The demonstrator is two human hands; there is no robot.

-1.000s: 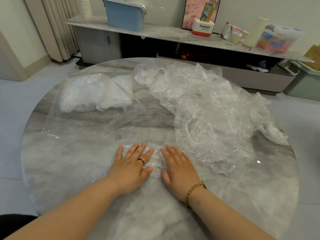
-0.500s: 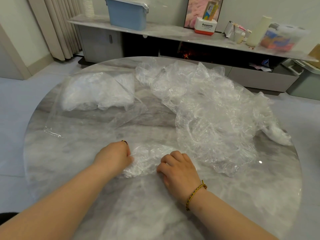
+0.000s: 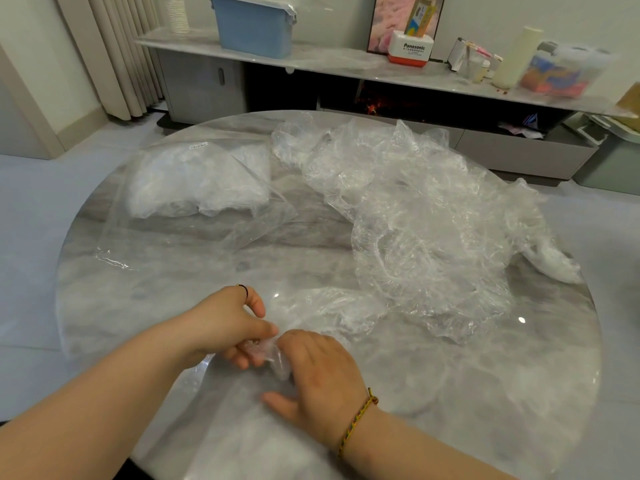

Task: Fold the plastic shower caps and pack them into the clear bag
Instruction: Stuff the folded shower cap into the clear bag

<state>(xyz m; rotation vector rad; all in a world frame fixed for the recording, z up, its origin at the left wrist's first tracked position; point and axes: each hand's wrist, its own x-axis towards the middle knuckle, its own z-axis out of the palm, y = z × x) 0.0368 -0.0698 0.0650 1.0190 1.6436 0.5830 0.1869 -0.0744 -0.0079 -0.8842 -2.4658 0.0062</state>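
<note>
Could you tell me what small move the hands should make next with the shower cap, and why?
Probably draw in the loose plastic and fold it over. The left hand and right hand both pinch a small bunched part of the shower cap, yet the rest trails toward the pile, so it seems not ready for the clear bag.

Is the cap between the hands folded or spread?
Gathered, not spread: left hand and right hand hold the shower cap in a wad; neatness unclear.
</note>
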